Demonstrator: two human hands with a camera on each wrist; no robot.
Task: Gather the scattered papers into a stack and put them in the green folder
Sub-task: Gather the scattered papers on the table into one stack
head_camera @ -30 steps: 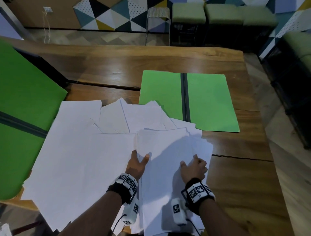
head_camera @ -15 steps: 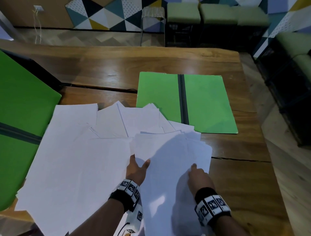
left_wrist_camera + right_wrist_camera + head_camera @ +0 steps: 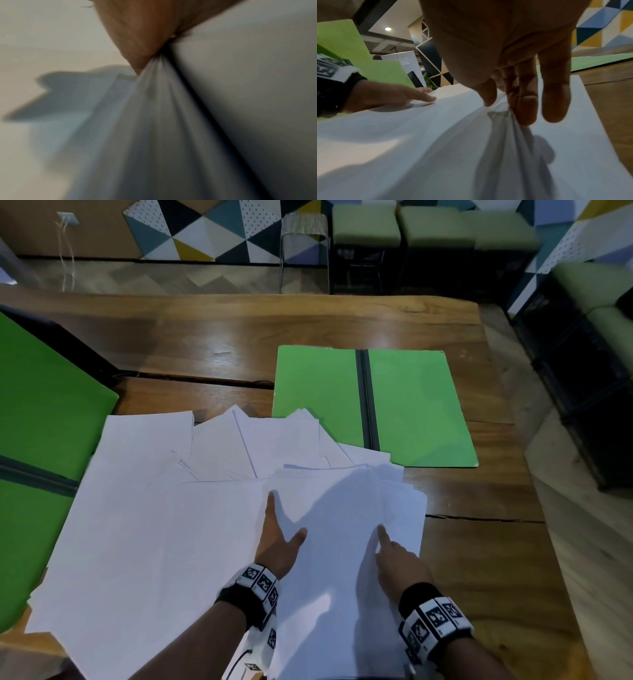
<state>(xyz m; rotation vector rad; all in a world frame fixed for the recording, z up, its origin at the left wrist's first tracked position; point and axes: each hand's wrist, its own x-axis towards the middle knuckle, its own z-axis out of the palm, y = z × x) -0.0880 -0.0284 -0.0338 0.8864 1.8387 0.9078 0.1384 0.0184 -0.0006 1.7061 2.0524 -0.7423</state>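
Observation:
A partly gathered stack of white papers (image 3: 342, 559) lies before me, on top of more scattered sheets (image 3: 154, 525) spread to the left. My left hand (image 3: 277, 542) holds the stack's left edge, thumb on top and one finger stretched along the edge; its wrist view shows sheets (image 3: 154, 121) bunching into the hand (image 3: 137, 33). My right hand (image 3: 397, 559) pinches the stack's right side, thumb on top and fingers (image 3: 527, 108) tucked under the upper sheets (image 3: 436, 135). The open green folder (image 3: 411, 405) lies flat beyond the papers; a few sheet corners overlap its near left part.
A second open green folder (image 3: 41, 422) lies at the left, partly under the scattered sheets. The wooden table (image 3: 479, 559) has bare wood to the right and far side. Green-cushioned stools (image 3: 366, 224) and black crates (image 3: 582, 405) stand off the table.
My right hand's curled fingers have slipped under the upper sheets, leaving only the thumb on top. My left hand has stretched a finger forward along the stack's edge.

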